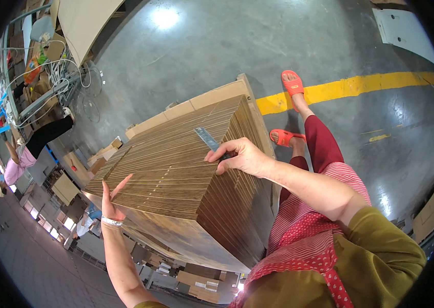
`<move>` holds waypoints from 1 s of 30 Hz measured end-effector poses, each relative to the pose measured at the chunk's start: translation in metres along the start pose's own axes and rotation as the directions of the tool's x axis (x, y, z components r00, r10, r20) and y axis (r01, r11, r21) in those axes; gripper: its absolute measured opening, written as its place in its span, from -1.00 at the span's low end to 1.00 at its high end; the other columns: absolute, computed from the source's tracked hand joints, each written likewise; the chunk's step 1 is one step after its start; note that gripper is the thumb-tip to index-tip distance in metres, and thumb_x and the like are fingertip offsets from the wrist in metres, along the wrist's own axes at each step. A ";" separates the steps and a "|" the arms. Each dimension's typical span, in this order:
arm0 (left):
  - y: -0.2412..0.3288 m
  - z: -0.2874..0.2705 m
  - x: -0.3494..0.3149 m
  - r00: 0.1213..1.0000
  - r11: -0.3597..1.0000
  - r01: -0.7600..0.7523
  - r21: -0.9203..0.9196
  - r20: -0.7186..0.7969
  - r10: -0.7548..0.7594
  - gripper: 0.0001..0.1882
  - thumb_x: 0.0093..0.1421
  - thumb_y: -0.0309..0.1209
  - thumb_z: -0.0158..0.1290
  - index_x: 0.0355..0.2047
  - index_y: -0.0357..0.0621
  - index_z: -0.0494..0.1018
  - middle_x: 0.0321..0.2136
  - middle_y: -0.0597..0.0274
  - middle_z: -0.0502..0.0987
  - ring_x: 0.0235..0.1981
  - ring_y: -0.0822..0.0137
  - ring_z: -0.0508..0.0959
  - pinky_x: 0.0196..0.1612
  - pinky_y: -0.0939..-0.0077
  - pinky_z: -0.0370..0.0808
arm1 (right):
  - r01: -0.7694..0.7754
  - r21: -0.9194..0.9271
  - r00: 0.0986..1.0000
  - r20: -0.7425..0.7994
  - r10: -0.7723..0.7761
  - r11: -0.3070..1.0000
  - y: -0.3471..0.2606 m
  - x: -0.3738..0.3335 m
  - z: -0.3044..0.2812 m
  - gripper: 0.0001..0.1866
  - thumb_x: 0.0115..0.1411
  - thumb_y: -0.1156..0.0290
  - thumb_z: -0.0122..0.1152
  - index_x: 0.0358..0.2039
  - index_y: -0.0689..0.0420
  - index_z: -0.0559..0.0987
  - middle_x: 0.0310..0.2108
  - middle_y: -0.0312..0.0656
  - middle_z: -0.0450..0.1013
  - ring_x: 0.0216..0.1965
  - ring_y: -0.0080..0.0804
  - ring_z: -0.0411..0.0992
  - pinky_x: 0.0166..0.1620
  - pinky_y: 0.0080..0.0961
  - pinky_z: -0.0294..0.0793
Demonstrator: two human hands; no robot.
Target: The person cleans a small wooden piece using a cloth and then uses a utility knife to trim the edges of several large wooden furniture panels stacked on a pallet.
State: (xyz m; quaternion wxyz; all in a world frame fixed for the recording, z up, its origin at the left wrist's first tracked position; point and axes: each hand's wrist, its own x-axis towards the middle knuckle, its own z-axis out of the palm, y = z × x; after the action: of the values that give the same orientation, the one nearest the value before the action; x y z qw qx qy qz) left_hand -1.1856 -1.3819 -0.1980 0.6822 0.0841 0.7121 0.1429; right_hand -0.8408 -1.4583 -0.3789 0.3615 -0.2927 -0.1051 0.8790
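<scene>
A big block of tightly packed brown cardboard sheets stands in front of me, with the sheets' edges facing up. My right hand is over the near right part of the block. Its thumb and fingers pinch a short, flat blue-grey strip, which looks like metal and lies across the sheet edges. At the block's left end, my left hand rests with its fingers apart, holding nothing. A pale band circles that wrist.
Beneath the block, a wooden pallet juts out at the far corner. A yellow line crosses the grey floor. Tangled cables and a metal frame stand at far left, near another person. More cardboard is piled beyond the block.
</scene>
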 end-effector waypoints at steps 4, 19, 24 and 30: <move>0.000 0.000 -0.001 1.000 0.999 0.011 0.039 -0.002 -0.011 -0.12 0.22 0.25 -0.35 0.16 -0.38 0.18 0.15 -0.08 0.25 0.14 0.10 0.29 0.19 0.26 0.23 | 0.022 -0.030 1.000 0.012 -0.021 0.999 0.001 0.000 0.000 -0.74 -0.02 0.71 0.24 -0.27 0.23 0.59 -0.14 -0.12 0.49 -0.09 -0.44 0.43 -0.01 -0.54 0.43; 0.004 0.001 -0.010 0.970 0.996 -0.086 0.037 -0.224 0.092 -0.35 0.30 0.03 -0.23 0.04 -0.39 0.34 0.01 -0.01 0.41 0.02 0.18 0.43 0.13 0.34 0.33 | 0.025 -0.282 0.995 0.103 0.004 0.959 -0.015 0.000 0.003 -0.60 -0.06 0.56 0.34 -0.13 0.08 0.58 -0.22 -0.40 0.51 -0.48 -0.77 0.20 -0.41 -0.73 0.24; 0.001 0.073 -0.040 0.369 0.330 -0.261 0.907 -0.222 0.903 -0.76 0.27 -0.35 -0.04 -0.14 -0.21 0.48 -0.18 0.19 0.54 -0.12 0.31 0.50 -0.01 0.44 0.40 | -0.038 -0.328 0.997 0.050 0.057 0.944 -0.015 -0.009 -0.004 -0.56 -0.02 0.52 0.28 -0.06 0.21 0.52 0.00 -0.16 0.43 0.11 -0.40 0.30 0.11 -0.51 0.28; -0.069 0.210 -0.069 0.541 -0.076 -0.322 0.944 0.250 0.803 -0.57 -0.07 -0.18 0.22 -0.19 -0.05 0.49 -0.16 0.31 0.49 0.03 0.21 0.36 0.19 0.11 0.01 | 0.061 -0.266 0.998 0.035 -0.054 0.962 -0.014 -0.011 -0.003 -0.66 -0.01 0.60 0.23 -0.14 0.22 0.55 -0.03 -0.15 0.45 -0.02 -0.48 0.38 0.00 -0.59 0.33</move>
State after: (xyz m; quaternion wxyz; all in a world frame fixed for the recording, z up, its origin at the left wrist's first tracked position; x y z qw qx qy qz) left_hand -0.9673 -1.4500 -0.1607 0.1859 0.7380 0.6485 -0.0154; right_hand -0.8241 -1.4560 -0.3711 0.3427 -0.3232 -0.2359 0.8500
